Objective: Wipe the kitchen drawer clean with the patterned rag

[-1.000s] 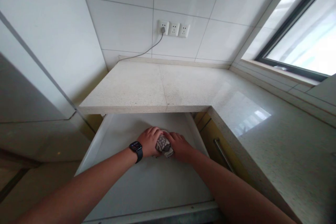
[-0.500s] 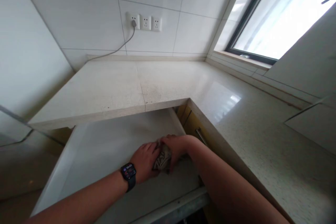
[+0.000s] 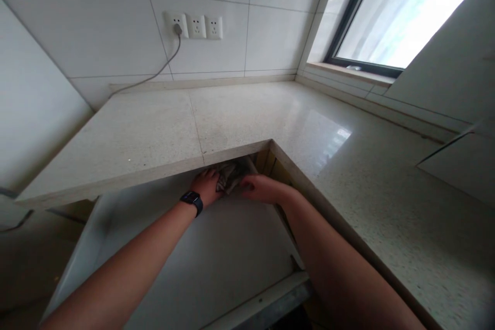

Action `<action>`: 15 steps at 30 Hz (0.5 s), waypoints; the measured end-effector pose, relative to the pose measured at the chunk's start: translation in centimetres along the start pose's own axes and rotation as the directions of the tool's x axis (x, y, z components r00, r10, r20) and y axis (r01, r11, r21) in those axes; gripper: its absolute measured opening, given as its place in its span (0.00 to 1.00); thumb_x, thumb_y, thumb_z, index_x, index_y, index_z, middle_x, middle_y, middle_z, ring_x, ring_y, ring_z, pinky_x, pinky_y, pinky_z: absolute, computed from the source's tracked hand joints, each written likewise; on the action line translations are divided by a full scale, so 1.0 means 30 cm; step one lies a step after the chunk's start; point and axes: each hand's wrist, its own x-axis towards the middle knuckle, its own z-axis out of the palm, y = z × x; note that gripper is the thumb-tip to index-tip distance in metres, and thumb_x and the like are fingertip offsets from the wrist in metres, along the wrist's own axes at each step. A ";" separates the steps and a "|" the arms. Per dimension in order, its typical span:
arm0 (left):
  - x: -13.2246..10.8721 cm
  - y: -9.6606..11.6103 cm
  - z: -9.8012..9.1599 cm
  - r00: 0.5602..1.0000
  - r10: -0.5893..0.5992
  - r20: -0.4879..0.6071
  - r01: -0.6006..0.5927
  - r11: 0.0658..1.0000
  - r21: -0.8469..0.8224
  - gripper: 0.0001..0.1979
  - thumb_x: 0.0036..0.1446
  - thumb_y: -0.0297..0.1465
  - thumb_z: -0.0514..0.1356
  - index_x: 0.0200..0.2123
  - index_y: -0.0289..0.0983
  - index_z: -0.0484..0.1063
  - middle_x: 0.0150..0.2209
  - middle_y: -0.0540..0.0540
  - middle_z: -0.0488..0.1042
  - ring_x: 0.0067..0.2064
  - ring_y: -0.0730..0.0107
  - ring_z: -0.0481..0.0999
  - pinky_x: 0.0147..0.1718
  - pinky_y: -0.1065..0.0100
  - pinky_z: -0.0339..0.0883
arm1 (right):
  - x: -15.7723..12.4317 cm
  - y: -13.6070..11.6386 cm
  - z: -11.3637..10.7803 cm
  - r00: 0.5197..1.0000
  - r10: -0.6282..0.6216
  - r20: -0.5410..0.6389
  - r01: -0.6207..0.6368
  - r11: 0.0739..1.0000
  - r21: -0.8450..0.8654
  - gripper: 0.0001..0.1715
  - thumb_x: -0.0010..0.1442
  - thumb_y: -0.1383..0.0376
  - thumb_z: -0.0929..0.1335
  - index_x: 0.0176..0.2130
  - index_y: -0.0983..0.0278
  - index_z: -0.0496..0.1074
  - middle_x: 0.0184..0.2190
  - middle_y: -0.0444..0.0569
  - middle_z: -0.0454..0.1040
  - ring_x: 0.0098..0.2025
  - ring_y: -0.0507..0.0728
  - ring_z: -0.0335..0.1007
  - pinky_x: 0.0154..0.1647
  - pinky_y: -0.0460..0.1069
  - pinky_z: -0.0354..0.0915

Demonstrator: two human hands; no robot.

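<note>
Nearest you, the front edge of the pulled-out drawer [image 3: 216,252] runs across the bottom of the view, and both your forearms reach over it, your right one close along the counter's inner side. A dark watch [image 3: 192,200] sits on your left wrist.

Past the watch, your left hand [image 3: 206,186] is palm down near the back of the drawer's visible floor, its fingers pointing away from you. The cloth [image 3: 229,177], patterned and crumpled, lies just to the right of that hand and touches its inner side; whether your fingers there pinch a fold or simply press on it, you cannot tell from this angle. Your right hand [image 3: 256,186] is on the cloth's other side, near its right end, with the fingers bent inward. The cloth is therefore between your two hands, its middle uncovered and its far part in shadow. Whether your right fingertips meet it is too dark to tell.

Just beyond the cloth comes the lip of the counter [image 3: 150,129], pale and speckled, which overhangs the drawer's back and turns a corner to your right. Farther off, a plug [image 3: 177,29] sits in the leftmost of three sockets [image 3: 196,26] on the tiled wall [image 3: 104,26], its cord trailing down leftward. The window [image 3: 379,15] is at the upper right.
</note>
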 end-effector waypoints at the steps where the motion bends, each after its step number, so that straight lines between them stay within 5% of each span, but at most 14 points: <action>1: -0.022 0.031 0.009 0.999 0.044 0.020 -0.044 0.999 -0.006 0.29 0.48 0.39 0.68 0.54 0.38 0.69 0.58 0.36 0.68 0.59 0.46 0.66 0.58 0.52 0.60 | 0.005 0.008 -0.005 0.999 0.020 -0.035 -0.020 1.000 0.010 0.19 0.58 0.61 0.71 0.48 0.65 0.75 0.44 0.53 0.79 0.44 0.57 0.74 0.43 0.49 0.65; 6: -0.108 0.157 0.051 0.974 0.221 0.052 -0.218 0.974 -0.054 0.36 0.44 0.41 0.71 0.57 0.40 0.66 0.60 0.39 0.68 0.58 0.48 0.68 0.56 0.53 0.63 | 0.026 0.027 -0.008 0.990 0.092 -0.106 -0.099 0.992 -0.072 0.12 0.58 0.62 0.69 0.41 0.66 0.77 0.38 0.52 0.79 0.39 0.57 0.73 0.38 0.48 0.63; 11: -0.008 0.090 0.040 0.991 0.131 0.034 -0.128 0.989 -0.068 0.38 0.48 0.39 0.70 0.61 0.39 0.62 0.59 0.38 0.68 0.58 0.49 0.68 0.56 0.53 0.63 | 0.052 0.006 0.082 0.995 -0.053 -0.082 0.033 0.973 -0.230 0.32 0.54 0.58 0.72 0.56 0.66 0.70 0.55 0.60 0.71 0.56 0.65 0.66 0.54 0.54 0.61; 15: 0.070 0.040 0.019 0.994 0.104 0.018 -0.103 0.992 -0.073 0.38 0.46 0.39 0.70 0.60 0.39 0.64 0.59 0.38 0.68 0.60 0.47 0.65 0.59 0.52 0.59 | 0.094 -0.023 0.136 0.992 0.058 -0.117 -0.094 0.938 -0.334 0.43 0.56 0.57 0.71 0.65 0.66 0.58 0.62 0.66 0.62 0.63 0.71 0.57 0.59 0.61 0.57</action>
